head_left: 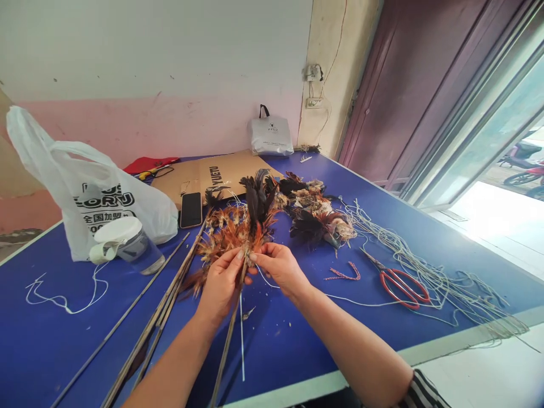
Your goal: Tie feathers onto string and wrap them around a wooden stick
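My left hand [221, 280] is closed round a thin stick [227, 340] topped with orange and dark feathers [250, 218], held over the blue table [51, 334]. Right beside it, my right hand [278, 266] pinches the base of the same feather bundle, where a white string [340, 297] trails off to the right. The stick runs down toward the table's near edge.
Several bare sticks [165, 303] lie left of my hands. A feather pile [317, 212], red-handled scissors [402, 283] and tangled string [442, 277] sit to the right. A phone [191, 209], white plastic bag [85, 187], jar [131, 243] and cardboard [225, 173] are behind.
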Tool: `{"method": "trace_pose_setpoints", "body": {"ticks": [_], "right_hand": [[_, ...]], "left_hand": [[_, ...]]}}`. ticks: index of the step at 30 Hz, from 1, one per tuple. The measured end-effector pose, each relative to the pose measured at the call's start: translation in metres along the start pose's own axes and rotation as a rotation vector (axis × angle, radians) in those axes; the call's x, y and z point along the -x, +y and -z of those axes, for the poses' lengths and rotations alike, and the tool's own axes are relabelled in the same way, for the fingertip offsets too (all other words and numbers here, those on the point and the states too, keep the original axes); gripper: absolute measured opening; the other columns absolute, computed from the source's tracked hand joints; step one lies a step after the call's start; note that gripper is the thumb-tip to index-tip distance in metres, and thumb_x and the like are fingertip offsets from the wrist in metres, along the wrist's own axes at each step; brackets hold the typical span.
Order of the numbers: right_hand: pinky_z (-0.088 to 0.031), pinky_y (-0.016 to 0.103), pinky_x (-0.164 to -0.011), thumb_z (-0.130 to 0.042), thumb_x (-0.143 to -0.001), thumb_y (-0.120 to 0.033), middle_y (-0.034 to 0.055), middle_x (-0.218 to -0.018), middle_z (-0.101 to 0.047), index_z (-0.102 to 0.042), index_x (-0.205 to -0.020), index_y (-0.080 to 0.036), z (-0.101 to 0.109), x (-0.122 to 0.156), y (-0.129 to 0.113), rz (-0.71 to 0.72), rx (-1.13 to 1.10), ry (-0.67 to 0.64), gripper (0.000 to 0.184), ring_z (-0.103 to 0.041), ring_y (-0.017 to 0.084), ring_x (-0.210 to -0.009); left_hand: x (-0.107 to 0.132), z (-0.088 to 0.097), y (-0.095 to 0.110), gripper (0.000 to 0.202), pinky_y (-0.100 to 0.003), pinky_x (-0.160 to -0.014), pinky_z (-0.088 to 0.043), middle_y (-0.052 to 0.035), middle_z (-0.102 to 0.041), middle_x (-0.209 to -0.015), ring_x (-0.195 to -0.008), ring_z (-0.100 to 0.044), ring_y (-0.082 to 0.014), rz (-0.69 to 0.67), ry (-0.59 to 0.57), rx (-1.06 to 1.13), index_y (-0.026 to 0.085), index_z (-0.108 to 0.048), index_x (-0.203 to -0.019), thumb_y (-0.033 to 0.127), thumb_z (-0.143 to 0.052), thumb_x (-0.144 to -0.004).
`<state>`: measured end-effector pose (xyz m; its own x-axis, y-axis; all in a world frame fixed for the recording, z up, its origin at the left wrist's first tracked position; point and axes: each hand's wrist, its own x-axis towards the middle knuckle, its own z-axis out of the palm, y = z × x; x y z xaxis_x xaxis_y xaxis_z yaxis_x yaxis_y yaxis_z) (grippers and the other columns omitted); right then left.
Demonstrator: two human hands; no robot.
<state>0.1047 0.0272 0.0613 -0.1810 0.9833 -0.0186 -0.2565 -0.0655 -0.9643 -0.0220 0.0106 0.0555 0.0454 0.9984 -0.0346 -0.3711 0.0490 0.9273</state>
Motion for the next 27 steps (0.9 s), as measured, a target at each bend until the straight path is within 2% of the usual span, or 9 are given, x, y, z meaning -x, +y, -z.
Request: {"method": "trace_pose_setpoints", "body": {"ticks": [4, 11, 16, 21, 27], "right_hand": [[-0.027, 0.019, -0.041, -0.068, -0.065, -0.032, -0.0059, -0.045, -0.052, -0.051, -0.063, -0.016, 0.0, 0.001, 0.001, 0.019, -0.009, -0.06, 0.024, -0.042, 0.005, -0.039], [-0.029, 0.019, -0.042, -0.071, -0.062, -0.029, -0.0036, -0.055, -0.058, -0.05, -0.066, -0.016, -0.005, 0.003, 0.001, 0.04, -0.105, -0.077, 0.025, -0.05, 0.007, -0.045], [-0.028, 0.019, -0.041, -0.072, -0.06, -0.03, -0.0047, -0.053, -0.055, -0.049, -0.068, -0.016, -0.005, 0.001, 0.002, 0.039, -0.152, -0.062, 0.029, -0.049, 0.007, -0.043], [-0.029, 0.019, -0.042, -0.074, -0.057, -0.028, -0.006, -0.054, -0.052, -0.048, -0.066, -0.016, -0.001, 0.0, 0.001, 0.034, -0.182, -0.015, 0.03, -0.041, 0.004, -0.043], [-0.028, 0.018, -0.04, -0.074, -0.059, -0.028, -0.0061, -0.058, -0.05, -0.048, -0.067, -0.016, 0.007, -0.004, 0.003, 0.012, -0.177, -0.058, 0.03, -0.038, 0.003, -0.044]], "left_hand": [[0.001, 0.001, -0.004, 0.023, -0.018, -0.045, -0.038, 0.0019, -0.062, -0.061, -0.048, -0.053, -0.008, -0.042, -0.004, -0.091, 0.017, -0.061, -0.091, 0.035, -0.06, -0.078], [0.002, -0.003, -0.005, 0.018, -0.017, -0.039, -0.027, 0.008, -0.048, -0.046, -0.036, -0.035, -0.0036, -0.041, -0.003, -0.111, 0.017, -0.057, -0.082, 0.035, -0.059, -0.079], [0.006, -0.005, -0.004, 0.02, -0.017, -0.042, -0.03, 0.005, -0.051, -0.051, -0.041, -0.038, -0.0043, -0.097, -0.003, -0.14, 0.015, -0.057, -0.079, 0.035, -0.056, -0.081], [0.01, -0.005, -0.006, 0.024, -0.017, -0.043, -0.031, 0.0038, -0.05, -0.057, -0.047, -0.04, -0.0059, -0.1, -0.033, -0.158, 0.015, -0.059, -0.094, 0.033, -0.059, -0.079], [0.008, -0.004, -0.007, 0.036, -0.015, -0.04, -0.024, 0.005, -0.043, -0.059, -0.046, -0.032, -0.0035, -0.058, -0.088, -0.198, 0.015, -0.058, -0.107, 0.032, -0.064, -0.076]]}}
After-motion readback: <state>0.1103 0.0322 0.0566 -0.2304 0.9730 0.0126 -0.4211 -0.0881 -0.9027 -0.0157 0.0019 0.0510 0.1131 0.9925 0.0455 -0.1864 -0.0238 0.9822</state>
